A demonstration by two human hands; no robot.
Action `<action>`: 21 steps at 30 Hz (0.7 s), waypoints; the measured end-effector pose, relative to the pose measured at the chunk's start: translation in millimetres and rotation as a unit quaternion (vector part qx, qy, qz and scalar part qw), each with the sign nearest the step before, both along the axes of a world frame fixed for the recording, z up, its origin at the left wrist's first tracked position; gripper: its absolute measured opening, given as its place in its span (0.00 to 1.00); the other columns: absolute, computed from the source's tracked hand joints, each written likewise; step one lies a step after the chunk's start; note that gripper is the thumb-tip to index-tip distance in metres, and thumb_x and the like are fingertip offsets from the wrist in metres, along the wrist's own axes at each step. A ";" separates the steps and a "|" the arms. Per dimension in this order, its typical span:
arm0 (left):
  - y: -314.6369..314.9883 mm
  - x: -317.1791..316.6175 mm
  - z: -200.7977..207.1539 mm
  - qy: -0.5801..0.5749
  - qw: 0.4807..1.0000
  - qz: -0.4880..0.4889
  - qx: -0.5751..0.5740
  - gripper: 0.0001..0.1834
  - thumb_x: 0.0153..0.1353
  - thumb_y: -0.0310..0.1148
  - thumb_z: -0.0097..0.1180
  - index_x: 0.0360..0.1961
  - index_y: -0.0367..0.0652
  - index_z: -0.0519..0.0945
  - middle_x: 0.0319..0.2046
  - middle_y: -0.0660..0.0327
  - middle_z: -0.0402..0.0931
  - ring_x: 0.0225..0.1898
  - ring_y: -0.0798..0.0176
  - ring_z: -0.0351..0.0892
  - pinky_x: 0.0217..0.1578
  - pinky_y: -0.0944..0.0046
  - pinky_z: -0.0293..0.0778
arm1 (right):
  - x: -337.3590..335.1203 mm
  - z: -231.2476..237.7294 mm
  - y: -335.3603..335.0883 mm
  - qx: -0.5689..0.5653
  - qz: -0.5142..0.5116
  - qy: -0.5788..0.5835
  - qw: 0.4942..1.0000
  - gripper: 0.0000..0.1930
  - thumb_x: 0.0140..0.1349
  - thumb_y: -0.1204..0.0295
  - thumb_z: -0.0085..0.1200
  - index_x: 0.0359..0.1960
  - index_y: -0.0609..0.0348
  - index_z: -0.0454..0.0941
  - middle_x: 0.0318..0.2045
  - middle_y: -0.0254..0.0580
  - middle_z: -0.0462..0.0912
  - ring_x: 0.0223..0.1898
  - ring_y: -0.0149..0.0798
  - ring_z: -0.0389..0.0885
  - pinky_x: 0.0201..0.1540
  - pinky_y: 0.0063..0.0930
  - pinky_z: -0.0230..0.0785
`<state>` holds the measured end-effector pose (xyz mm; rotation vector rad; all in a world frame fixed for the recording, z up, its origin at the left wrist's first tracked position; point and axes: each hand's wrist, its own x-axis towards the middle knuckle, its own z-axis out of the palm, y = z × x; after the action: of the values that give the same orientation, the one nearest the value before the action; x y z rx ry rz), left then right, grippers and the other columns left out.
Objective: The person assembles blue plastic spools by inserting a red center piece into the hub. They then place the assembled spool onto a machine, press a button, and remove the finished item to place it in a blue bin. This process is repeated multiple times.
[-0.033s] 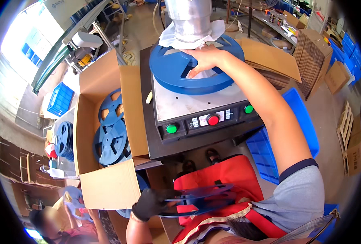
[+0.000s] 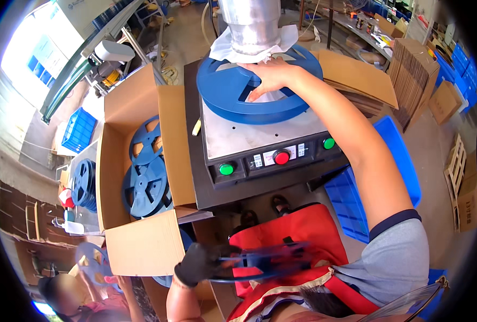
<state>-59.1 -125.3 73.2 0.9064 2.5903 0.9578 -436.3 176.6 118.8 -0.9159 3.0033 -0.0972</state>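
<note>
A large blue plastic reel (image 2: 233,99) lies flat on the metal plate of a press, under its silver cylindrical head (image 2: 249,24). White sheet material (image 2: 287,38) sticks out around the head's lower end. My bare right hand (image 2: 270,78) reaches over the reel, its visible fingers spread at the cutouts near the hub; some fingertips are hidden beneath the sheet. Low in front of me, my left hand (image 2: 198,264), in a black glove, is closed on the edge of a second blue reel (image 2: 270,261). That reel is smeared by motion and hangs above my red apron (image 2: 292,225).
Left of the press stands an open cardboard box (image 2: 171,145) with several blue reels (image 2: 148,185). Green buttons (image 2: 226,169) and a red button (image 2: 281,157) line the press front. A blue crate (image 2: 348,201) stands at right. A co-worker (image 2: 99,300) handles a reel at lower left.
The reel in my left hand has tilted slightly and looks more blurred. The co-worker's reel has shifted a little. My right hand stays nearly in place.
</note>
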 end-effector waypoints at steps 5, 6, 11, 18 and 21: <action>42.0 -58.3 -21.8 0.070 0.996 0.000 0.060 0.16 0.57 0.46 0.61 0.38 0.46 0.82 0.19 0.54 0.76 0.23 0.47 0.78 0.24 0.54 0.71 | 34.6 5.3 -16.4 0.027 -0.033 0.037 0.998 0.60 0.38 0.42 0.68 0.72 0.35 0.45 0.69 0.57 0.53 0.69 0.62 0.50 0.63 0.61 0.50; 49.8 -63.4 -17.2 0.043 0.998 -0.001 0.043 0.16 0.57 0.47 0.60 0.37 0.46 0.82 0.20 0.52 0.77 0.24 0.46 0.78 0.25 0.53 0.71 | 33.6 5.4 -13.6 0.026 -0.030 0.028 0.999 0.60 0.37 0.43 0.69 0.72 0.35 0.44 0.69 0.58 0.52 0.69 0.63 0.49 0.63 0.62 0.50; 62.7 -66.6 -23.7 -0.001 1.000 0.007 0.022 0.16 0.59 0.48 0.58 0.32 0.44 0.82 0.20 0.50 0.77 0.24 0.46 0.78 0.25 0.52 0.71 | 21.7 4.7 -9.8 0.019 -0.023 -0.016 0.999 0.64 0.33 0.47 0.72 0.73 0.35 0.43 0.71 0.58 0.46 0.71 0.65 0.40 0.64 0.68 0.46; 77.1 -79.7 -29.4 0.133 0.986 0.037 -0.090 0.13 0.54 0.44 0.61 0.31 0.45 0.82 0.27 0.53 0.79 0.28 0.49 0.79 0.28 0.55 0.74 | 27.6 20.4 -3.9 0.040 -0.027 -0.051 0.998 0.60 0.41 0.38 0.64 0.73 0.43 0.43 0.72 0.54 0.44 0.73 0.58 0.36 0.68 0.65 0.34; 76.5 -87.5 -34.1 0.212 0.971 0.058 -0.089 0.13 0.50 0.42 0.62 0.32 0.44 0.83 0.52 0.51 0.74 0.48 0.49 0.76 0.47 0.54 0.71 | 54.2 29.7 25.7 -0.013 -0.017 -0.020 1.000 0.47 0.54 0.42 0.55 0.70 0.54 0.52 0.69 0.52 0.57 0.72 0.50 0.47 0.70 0.51 0.42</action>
<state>-146.7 -48.7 39.1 1.0124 3.0550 0.5913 -382.0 202.3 148.5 -0.8529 2.9877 -0.1535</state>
